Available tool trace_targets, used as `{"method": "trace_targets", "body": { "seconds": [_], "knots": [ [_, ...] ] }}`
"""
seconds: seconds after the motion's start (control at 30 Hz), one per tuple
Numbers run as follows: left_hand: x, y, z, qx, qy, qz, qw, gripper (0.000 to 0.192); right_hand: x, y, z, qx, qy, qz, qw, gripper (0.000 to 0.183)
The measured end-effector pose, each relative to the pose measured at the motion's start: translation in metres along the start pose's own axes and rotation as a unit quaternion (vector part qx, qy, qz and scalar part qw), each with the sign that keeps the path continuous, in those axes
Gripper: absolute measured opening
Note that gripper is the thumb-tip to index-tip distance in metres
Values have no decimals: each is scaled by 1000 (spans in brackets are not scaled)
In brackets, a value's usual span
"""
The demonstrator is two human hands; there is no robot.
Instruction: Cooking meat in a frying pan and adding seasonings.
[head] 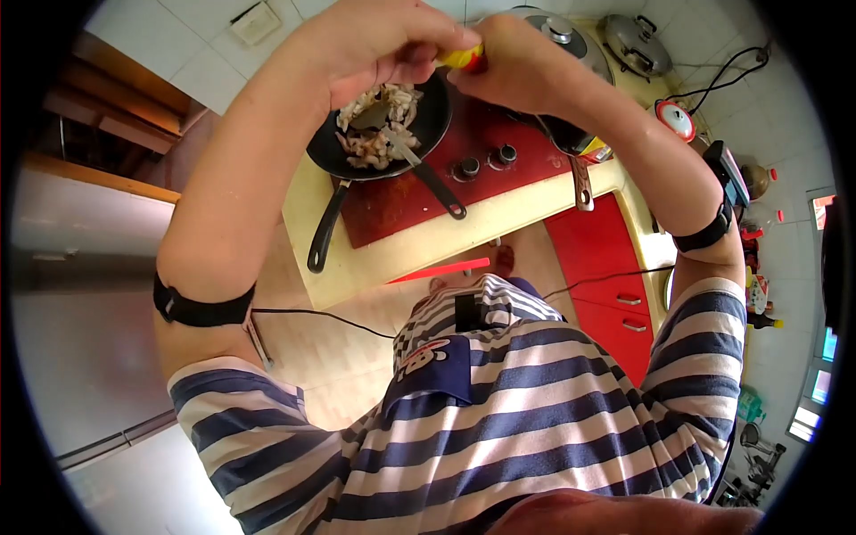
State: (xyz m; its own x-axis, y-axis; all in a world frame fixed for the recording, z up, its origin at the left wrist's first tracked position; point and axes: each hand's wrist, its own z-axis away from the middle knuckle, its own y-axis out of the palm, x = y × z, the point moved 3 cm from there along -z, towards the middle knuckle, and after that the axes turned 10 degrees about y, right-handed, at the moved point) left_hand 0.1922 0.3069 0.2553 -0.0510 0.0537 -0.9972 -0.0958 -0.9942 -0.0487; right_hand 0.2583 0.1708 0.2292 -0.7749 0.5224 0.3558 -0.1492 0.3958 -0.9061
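Close together at the top of the view, my left hand (394, 53) and my right hand (515, 63) both grip a small yellow-and-red container (463, 58). My left fingers pinch its yellow part, while the right hand closes around the red end. Most of the container is hidden by my hands, so its kind is unclear. Below my left hand stands a black frying pan (436, 117) with pieces of pale, partly browned meat (374, 150) in it. A spatula (435, 187) with a black handle leans on the pan's rim, its metal end among the meat.
The pan stands on a red cooktop (394, 214) with two knobs, set in a cream counter (428, 244). Another pan's wooden handle (583, 184) juts over the counter edge. Lidded pots (635, 47) stand behind. Several bottles (762, 180) line the right wall. A dark cable (321, 313) hangs at left.
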Motion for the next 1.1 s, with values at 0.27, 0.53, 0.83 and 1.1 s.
{"method": "trace_targets", "body": {
  "seconds": [0.27,0.53,0.83,1.1],
  "knots": [
    [3,-20,-6,-9,87,-171,981,30,-10,12,-22,9,20,-48,999,22],
    [7,-20,-12,24,207,-208,956,34,-12,8,-33,50,35,-91,994,22],
    [11,-16,-21,-49,221,-263,938,27,-19,24,-45,60,22,-102,993,21],
    [8,0,-34,-101,282,-607,736,24,-24,33,-57,11,35,7,999,24]
  ]
}}
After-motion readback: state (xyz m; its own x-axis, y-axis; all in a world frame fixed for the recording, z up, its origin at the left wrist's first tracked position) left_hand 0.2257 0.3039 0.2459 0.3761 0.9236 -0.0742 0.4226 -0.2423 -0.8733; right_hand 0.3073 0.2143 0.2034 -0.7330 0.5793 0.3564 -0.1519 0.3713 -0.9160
